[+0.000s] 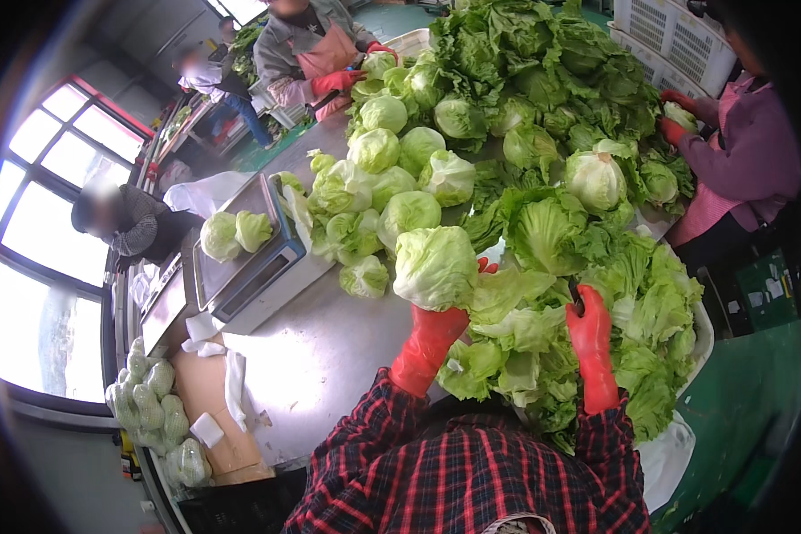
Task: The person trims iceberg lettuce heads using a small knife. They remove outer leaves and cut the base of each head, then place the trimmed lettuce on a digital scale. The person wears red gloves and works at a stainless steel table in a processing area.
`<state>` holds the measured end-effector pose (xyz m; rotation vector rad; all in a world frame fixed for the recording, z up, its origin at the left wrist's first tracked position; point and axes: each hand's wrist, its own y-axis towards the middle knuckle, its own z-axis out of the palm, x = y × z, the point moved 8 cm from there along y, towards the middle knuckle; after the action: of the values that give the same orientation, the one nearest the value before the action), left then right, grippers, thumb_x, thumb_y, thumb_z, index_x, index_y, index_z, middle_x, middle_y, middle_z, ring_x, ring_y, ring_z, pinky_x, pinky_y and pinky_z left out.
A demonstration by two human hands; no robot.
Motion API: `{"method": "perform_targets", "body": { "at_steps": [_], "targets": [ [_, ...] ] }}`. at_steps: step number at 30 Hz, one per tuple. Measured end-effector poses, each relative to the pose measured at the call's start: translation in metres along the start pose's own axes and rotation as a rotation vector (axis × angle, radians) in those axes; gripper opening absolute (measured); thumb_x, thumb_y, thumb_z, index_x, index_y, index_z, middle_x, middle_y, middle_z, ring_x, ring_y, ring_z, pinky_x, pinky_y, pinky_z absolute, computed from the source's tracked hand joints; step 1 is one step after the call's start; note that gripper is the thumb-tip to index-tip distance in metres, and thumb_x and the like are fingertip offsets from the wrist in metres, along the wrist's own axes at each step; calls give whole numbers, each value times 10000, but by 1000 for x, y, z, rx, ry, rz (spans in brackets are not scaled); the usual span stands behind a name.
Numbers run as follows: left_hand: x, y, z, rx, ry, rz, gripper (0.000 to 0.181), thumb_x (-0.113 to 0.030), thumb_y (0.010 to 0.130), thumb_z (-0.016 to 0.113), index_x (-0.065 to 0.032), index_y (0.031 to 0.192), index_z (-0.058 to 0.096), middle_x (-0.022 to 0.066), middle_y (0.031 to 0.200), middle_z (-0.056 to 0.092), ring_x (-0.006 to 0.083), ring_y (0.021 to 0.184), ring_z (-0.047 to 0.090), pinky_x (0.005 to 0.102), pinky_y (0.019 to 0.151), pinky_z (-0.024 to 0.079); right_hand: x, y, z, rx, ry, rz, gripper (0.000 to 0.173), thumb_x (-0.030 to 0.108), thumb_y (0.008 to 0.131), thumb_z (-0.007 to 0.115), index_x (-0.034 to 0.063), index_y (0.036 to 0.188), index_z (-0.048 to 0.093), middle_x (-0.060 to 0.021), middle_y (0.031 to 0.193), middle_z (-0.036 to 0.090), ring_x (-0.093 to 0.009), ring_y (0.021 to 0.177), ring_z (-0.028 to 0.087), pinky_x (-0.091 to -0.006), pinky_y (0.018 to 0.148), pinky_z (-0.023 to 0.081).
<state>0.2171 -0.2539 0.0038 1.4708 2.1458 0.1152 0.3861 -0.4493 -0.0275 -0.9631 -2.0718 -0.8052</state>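
Note:
My left hand, in a red rubber glove, holds up a trimmed head of iceberg lettuce from below; some red fingertips show at its right side. My right hand, also in a red glove, is closed around a dark handle, perhaps a knife's; its blade cannot be made out. Loose lettuce leaves lie heaped below and between my hands, over a white crate. Trimmed lettuce heads sit on the metal table beyond my left hand, with a large pile of leafy, untrimmed lettuce behind.
A weighing scale bearing two lettuce heads stands at the left. Net-wrapped produce and cardboard lie at the lower left. Co-workers in red gloves handle lettuce across the table and at the right; other people are farther off. White crates stand stacked at the upper right.

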Motion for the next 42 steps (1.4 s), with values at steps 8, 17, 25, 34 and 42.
{"method": "perform_targets", "body": {
  "at_steps": [8, 17, 25, 34, 42],
  "targets": [
    [66, -62, 49, -250, -2385, -753, 553, -426, 984, 291, -37, 1364, 394, 290, 1202, 553, 360, 943, 577, 462, 850, 483, 103, -32, 68, 294, 551, 0, 472, 55, 864, 667, 94, 1318, 545, -37, 1084, 628, -91, 784, 575, -246, 657, 493],
    [210, -226, 39, -946, -2064, -825, 562, -487, 925, 358, -104, 1315, 489, 142, 1251, 569, 364, 1095, 565, 520, 867, 490, 106, -140, 248, 921, -28, -173, 552, 255, 843, 666, 133, 1351, 490, -190, 933, 661, -337, 774, 637, -423, 685, 501],
    [306, -265, 38, -1027, -1925, -1112, 595, -574, 904, 418, -96, 1232, 554, 135, 1031, 640, 253, 797, 574, 394, 679, 484, 25, -136, 281, 882, -436, -191, 676, 318, 831, 644, 217, 1439, 367, -192, 966, 665, -388, 839, 632, -466, 726, 498],
    [185, -184, 86, -222, -1933, -996, 576, -517, 920, 484, -70, 1282, 524, 155, 1003, 666, 182, 598, 556, 313, 519, 451, -104, -54, 111, 233, -347, 161, 527, 301, 789, 704, 94, 1243, 535, -161, 1016, 679, -350, 856, 655, -392, 756, 512],
    [-1, 15, 58, 361, -1395, -80, 674, -331, 862, 652, -57, 1422, 396, 155, 1445, 421, 284, 1369, 349, 418, 1118, 292, -140, -91, 70, 204, 523, 654, 458, 228, 882, 622, 63, 1299, 532, -114, 851, 683, -180, 590, 597, -283, 525, 475]
  ]
}}
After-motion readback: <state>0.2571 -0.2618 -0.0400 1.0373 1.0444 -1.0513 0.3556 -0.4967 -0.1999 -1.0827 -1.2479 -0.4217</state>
